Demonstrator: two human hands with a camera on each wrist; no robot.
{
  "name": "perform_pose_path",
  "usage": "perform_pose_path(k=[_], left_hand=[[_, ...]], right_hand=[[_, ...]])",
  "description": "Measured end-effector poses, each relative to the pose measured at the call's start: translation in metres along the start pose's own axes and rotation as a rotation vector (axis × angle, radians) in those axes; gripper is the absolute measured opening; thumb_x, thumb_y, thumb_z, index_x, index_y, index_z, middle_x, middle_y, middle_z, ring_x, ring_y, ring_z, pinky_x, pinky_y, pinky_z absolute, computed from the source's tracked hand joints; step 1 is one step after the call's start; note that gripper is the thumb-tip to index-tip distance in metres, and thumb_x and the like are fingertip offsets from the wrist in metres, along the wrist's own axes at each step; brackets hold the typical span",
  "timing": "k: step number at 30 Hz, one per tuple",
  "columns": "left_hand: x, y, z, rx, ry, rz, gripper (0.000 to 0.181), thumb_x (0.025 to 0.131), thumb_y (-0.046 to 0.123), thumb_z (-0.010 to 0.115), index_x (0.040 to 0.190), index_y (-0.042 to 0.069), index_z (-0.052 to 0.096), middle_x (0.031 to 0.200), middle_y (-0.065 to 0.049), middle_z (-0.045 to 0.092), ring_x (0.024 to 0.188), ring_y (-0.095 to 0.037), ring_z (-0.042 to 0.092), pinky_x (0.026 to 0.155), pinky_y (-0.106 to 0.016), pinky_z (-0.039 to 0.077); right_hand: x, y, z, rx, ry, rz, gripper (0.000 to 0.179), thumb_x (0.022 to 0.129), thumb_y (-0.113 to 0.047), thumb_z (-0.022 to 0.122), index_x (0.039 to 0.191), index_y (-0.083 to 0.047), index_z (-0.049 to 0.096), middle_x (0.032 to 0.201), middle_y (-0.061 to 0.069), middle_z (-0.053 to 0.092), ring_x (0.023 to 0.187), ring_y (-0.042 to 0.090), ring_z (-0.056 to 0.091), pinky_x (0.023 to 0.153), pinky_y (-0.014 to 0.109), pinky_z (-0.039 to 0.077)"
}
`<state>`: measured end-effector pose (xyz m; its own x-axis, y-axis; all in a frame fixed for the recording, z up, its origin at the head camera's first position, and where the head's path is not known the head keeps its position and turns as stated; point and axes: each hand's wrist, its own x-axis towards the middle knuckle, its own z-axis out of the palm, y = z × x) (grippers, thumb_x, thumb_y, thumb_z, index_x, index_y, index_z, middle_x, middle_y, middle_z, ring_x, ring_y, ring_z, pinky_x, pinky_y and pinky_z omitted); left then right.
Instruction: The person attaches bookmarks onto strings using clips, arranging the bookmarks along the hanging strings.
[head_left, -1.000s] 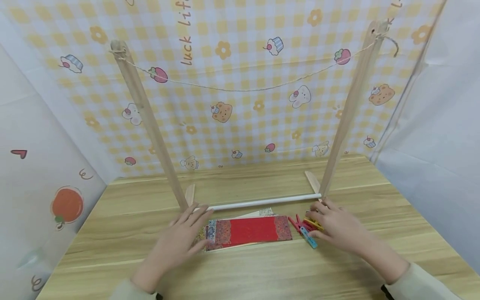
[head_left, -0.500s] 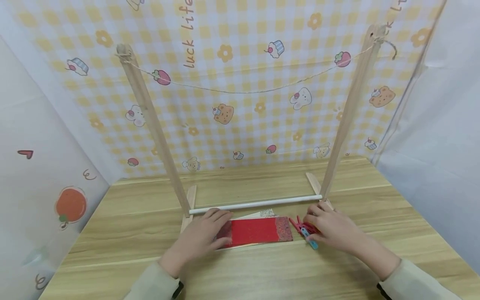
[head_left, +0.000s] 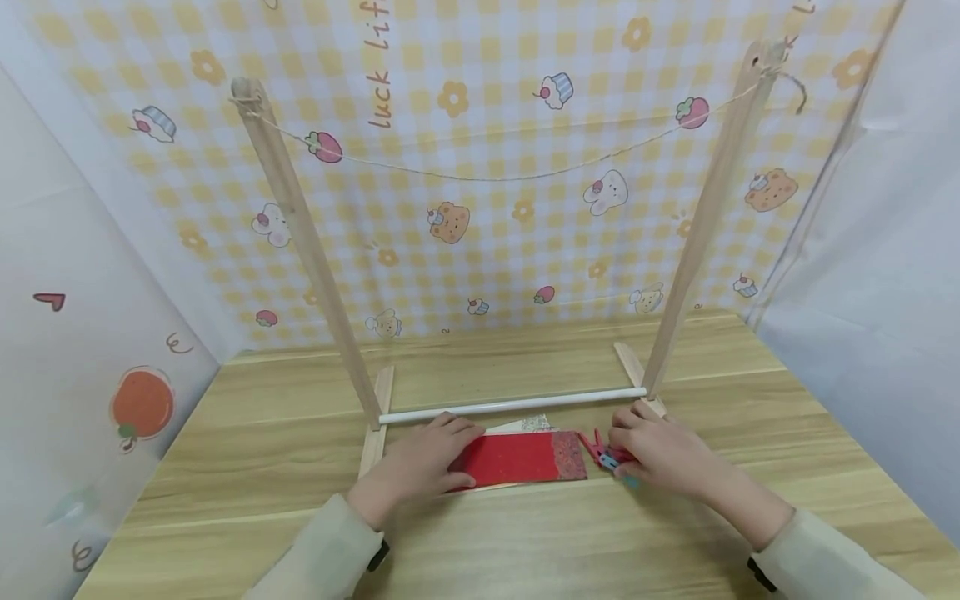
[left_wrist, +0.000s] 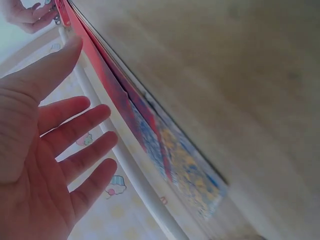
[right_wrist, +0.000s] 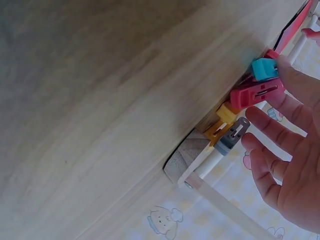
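Note:
A stack of flat paper strips lies on the table, its top one a red strip (head_left: 517, 460) with a patterned end. My left hand (head_left: 427, 457) is over the left part of the stack. In the left wrist view its fingers (left_wrist: 80, 122) are spread and relaxed beside the strips' edges, holding nothing. My right hand (head_left: 663, 446) hovers round a small heap of clothespins at the stack's right. In the right wrist view the thumb tip meets a teal clothespin (right_wrist: 264, 69), and loosely bent fingers lie by a red clothespin (right_wrist: 255, 94) and a grey clothespin (right_wrist: 232, 135).
Behind the hands stands a wooden frame with a left post (head_left: 315, 258), a right post (head_left: 705, 225) and a white crossbar (head_left: 513, 405). A thin string (head_left: 480, 178) sags between the post tops. A checked cloth (head_left: 517, 250) hangs behind.
My left hand has moved right, from the stack's left end to over the red strip. The right hand has shifted slightly left and now covers more of the clothespins.

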<state>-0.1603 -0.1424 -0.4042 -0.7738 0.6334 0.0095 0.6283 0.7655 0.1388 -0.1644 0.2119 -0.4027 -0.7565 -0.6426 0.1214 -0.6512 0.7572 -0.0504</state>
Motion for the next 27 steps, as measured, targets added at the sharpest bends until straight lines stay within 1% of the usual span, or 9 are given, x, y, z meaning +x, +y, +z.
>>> perform_pose_path(k=[3, 6, 10, 14, 17, 22, 27], left_hand=[[0.004, 0.001, 0.000, 0.012, -0.025, 0.014, 0.065, 0.086, 0.041, 0.077, 0.139, 0.010, 0.056, 0.137, -0.004, 0.060, 0.126, -0.023, 0.054, 0.099, -0.042, 0.052], [0.008, 0.002, 0.001, 0.020, -0.046, 0.018, 0.070, 0.083, 0.045, 0.078, 0.139, 0.010, 0.056, 0.137, -0.004, 0.060, 0.126, -0.023, 0.054, 0.097, -0.043, 0.053], [0.012, 0.005, 0.002, 0.037, -0.070, 0.005, 0.072, 0.082, 0.048, 0.078, 0.139, 0.011, 0.056, 0.136, -0.003, 0.060, 0.125, -0.022, 0.054, 0.096, -0.041, 0.053], [0.015, 0.006, 0.001, 0.056, -0.091, -0.007, 0.070, 0.081, 0.048, 0.079, 0.137, 0.011, 0.059, 0.131, -0.002, 0.060, 0.118, -0.018, 0.054, 0.090, -0.036, 0.054], [0.016, 0.007, 0.000, 0.044, -0.108, -0.017, 0.068, 0.080, 0.046, 0.080, 0.135, 0.012, 0.061, 0.127, -0.001, 0.060, 0.113, -0.017, 0.054, 0.088, -0.035, 0.053], [0.019, 0.009, -0.001, -0.002, -0.132, -0.052, 0.068, 0.078, 0.043, 0.083, 0.134, 0.011, 0.061, 0.126, -0.001, 0.059, 0.111, -0.017, 0.053, 0.090, -0.034, 0.053], [0.023, 0.008, 0.000, -0.025, -0.147, -0.078, 0.067, 0.076, 0.042, 0.085, 0.132, 0.012, 0.061, 0.123, -0.001, 0.059, 0.105, -0.015, 0.051, 0.086, -0.032, 0.053]], right_hand=[[0.001, 0.000, 0.000, 0.005, -0.003, 0.001, 0.033, 0.076, -0.034, 0.083, 0.071, -0.029, 0.050, 0.084, -0.015, 0.046, 0.086, 0.010, 0.041, 0.058, 0.025, 0.029], [0.002, 0.000, 0.000, 0.004, -0.006, 0.003, 0.035, 0.077, -0.030, 0.083, 0.070, -0.028, 0.049, 0.080, -0.015, 0.043, 0.085, 0.010, 0.041, 0.058, 0.026, 0.029], [0.003, 0.000, 0.000, -0.003, -0.004, 0.008, 0.035, 0.076, -0.027, 0.084, 0.069, -0.026, 0.049, 0.077, -0.015, 0.040, 0.085, 0.011, 0.042, 0.058, 0.027, 0.031], [0.003, 0.001, 0.000, -0.001, 0.002, 0.010, 0.034, 0.076, -0.026, 0.084, 0.070, -0.026, 0.050, 0.075, -0.015, 0.041, 0.084, 0.011, 0.042, 0.058, 0.027, 0.033], [0.004, 0.002, -0.001, 0.014, -0.001, 0.020, 0.034, 0.075, -0.024, 0.084, 0.070, -0.025, 0.050, 0.075, -0.016, 0.042, 0.084, 0.012, 0.043, 0.059, 0.027, 0.035], [0.005, 0.002, -0.003, 0.034, 0.006, 0.040, 0.036, 0.073, -0.023, 0.085, 0.068, -0.025, 0.050, 0.073, -0.016, 0.046, 0.087, 0.014, 0.047, 0.060, 0.030, 0.040], [0.006, 0.003, -0.004, 0.054, 0.001, 0.059, 0.037, 0.074, -0.022, 0.085, 0.066, -0.024, 0.049, 0.071, -0.016, 0.046, 0.087, 0.015, 0.047, 0.060, 0.030, 0.039]])
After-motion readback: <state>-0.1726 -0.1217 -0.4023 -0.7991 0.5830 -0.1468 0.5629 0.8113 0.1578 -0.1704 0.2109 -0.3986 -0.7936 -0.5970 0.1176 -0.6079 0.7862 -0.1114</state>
